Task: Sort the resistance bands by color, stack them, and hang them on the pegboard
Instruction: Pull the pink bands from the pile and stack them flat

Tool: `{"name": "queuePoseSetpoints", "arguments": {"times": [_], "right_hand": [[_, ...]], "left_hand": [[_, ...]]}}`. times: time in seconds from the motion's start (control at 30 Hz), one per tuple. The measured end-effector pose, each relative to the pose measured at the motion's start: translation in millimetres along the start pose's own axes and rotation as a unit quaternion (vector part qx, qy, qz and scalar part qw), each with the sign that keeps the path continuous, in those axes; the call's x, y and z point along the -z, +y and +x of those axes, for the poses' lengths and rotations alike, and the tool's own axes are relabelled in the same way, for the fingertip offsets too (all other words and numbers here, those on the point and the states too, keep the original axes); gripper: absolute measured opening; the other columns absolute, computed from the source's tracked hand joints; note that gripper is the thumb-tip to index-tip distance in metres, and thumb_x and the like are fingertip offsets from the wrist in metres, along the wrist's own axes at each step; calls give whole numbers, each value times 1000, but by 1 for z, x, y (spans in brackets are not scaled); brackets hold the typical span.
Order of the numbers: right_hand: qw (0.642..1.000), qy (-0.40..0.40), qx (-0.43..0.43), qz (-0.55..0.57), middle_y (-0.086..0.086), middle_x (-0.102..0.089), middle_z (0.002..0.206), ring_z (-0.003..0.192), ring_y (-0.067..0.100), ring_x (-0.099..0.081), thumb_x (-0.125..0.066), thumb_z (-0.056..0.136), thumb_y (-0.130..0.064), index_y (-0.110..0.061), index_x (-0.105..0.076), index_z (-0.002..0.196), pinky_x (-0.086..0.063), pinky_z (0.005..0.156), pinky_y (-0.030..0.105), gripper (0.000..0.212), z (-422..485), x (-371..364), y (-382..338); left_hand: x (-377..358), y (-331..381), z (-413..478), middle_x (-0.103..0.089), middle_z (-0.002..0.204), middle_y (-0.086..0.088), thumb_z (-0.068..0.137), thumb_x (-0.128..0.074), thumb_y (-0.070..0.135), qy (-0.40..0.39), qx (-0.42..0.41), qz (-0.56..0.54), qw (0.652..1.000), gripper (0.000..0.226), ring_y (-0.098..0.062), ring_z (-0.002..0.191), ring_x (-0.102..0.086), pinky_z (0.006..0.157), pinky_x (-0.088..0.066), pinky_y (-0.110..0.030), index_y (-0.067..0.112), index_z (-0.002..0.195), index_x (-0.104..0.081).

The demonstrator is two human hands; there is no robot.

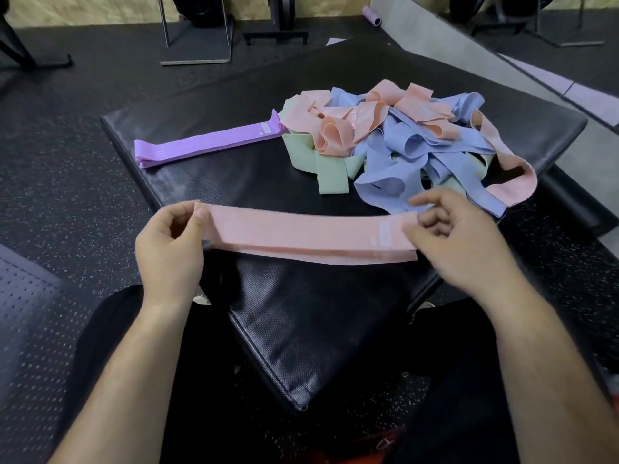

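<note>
In the head view, we hold a pink band [308, 237] pulled flat and level just above the near part of the black padded desk [268, 182]. Our left hand [174, 236] pinches its left end between thumb and curled fingers, and our right hand [459, 242] pinches its right end beside a pale label. The hands are well apart. A folded stack of purple bands [207, 145] lies flat at the far left of the desk. To its right, touching it, sits a loose heap of bands [395, 139] in pink, blue and green. Speckled black floor [67, 182] surrounds the desk.
</note>
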State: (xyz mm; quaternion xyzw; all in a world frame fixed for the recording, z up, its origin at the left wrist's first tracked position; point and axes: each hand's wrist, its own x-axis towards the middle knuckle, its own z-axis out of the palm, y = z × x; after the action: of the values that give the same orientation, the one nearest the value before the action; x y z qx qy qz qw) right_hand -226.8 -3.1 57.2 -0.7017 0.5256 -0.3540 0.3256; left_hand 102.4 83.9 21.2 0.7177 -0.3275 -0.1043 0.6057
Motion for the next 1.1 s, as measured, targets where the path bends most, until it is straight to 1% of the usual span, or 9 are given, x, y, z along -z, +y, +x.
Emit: {"name": "queuePoseSetpoints", "arguments": {"times": [0.17,0.27,0.33,0.5,0.6,0.77,0.87,0.97,1.1], "right_hand": [[986,-20,-13,-162,-12,-64,86,81,8,-60,-63,92,-26,-35,-61,108,-53,76,34,20,-5,-13,9],[975,-1,10,-220,-12,-60,86,90,16,-55,-59,93,-24,-30,-60,114,-51,73,39,22,-4,-17,12],[973,16,29,-229,-12,-59,89,93,20,-54,-59,93,-22,-27,-62,113,-49,73,37,21,-3,-20,17],[983,35,59,-171,-12,-55,100,84,3,-56,-58,97,-18,-26,-64,114,-48,78,28,20,4,-25,25],[991,49,46,-119,-12,-50,103,90,-2,-54,-58,97,-12,-25,-62,121,-50,84,25,27,8,-24,28],[995,89,53,4,-16,-51,113,96,-1,-55,-61,97,-6,-24,-51,141,-47,90,13,49,6,-18,23],[996,68,54,27,-18,-57,115,103,1,-59,-61,98,-7,-25,-48,144,-44,93,8,52,2,-17,22],[998,33,54,-17,-19,-57,113,104,6,-61,-61,97,-6,-27,-51,141,-46,98,16,50,-3,-23,29],[999,8,33,-9,-9,-54,121,105,2,-59,-64,94,-7,-32,-55,134,-48,102,23,47,0,-26,36]], "left_hand": [[-3,-8,-2,-70,88,10,94,-68,25,-53,-12,120,991,10,8,76,-62,72,-43,-3,19,101,-73],[-5,-12,0,-67,95,-1,91,-68,30,-57,-53,183,980,12,-14,88,-62,87,-48,-25,21,98,-72],[-7,-9,-3,-66,95,0,91,-68,28,-63,-56,191,978,8,-16,87,-59,86,-46,-30,23,96,-69],[-11,-12,-2,-69,99,0,94,-65,31,-89,-55,212,972,23,-19,91,-63,87,-50,-35,17,111,-71],[-11,-16,0,-70,95,-1,97,-60,33,-107,-70,215,968,22,-21,91,-63,82,-47,-33,17,103,-74],[-2,-9,-6,-67,98,0,99,-63,26,-54,-36,81,995,5,-11,88,-61,81,-48,-21,22,96,-65],[4,-9,-7,-66,89,8,99,-64,21,-65,-31,31,997,11,-4,78,-59,77,-47,-18,29,92,-62],[8,-16,-6,-71,94,-2,98,-65,20,-102,-16,18,995,14,-16,86,-65,84,-51,-33,30,89,-62],[10,-17,-7,-72,98,-7,98,-66,18,-117,-15,18,993,15,-18,89,-66,88,-51,-37,30,90,-63]]}}
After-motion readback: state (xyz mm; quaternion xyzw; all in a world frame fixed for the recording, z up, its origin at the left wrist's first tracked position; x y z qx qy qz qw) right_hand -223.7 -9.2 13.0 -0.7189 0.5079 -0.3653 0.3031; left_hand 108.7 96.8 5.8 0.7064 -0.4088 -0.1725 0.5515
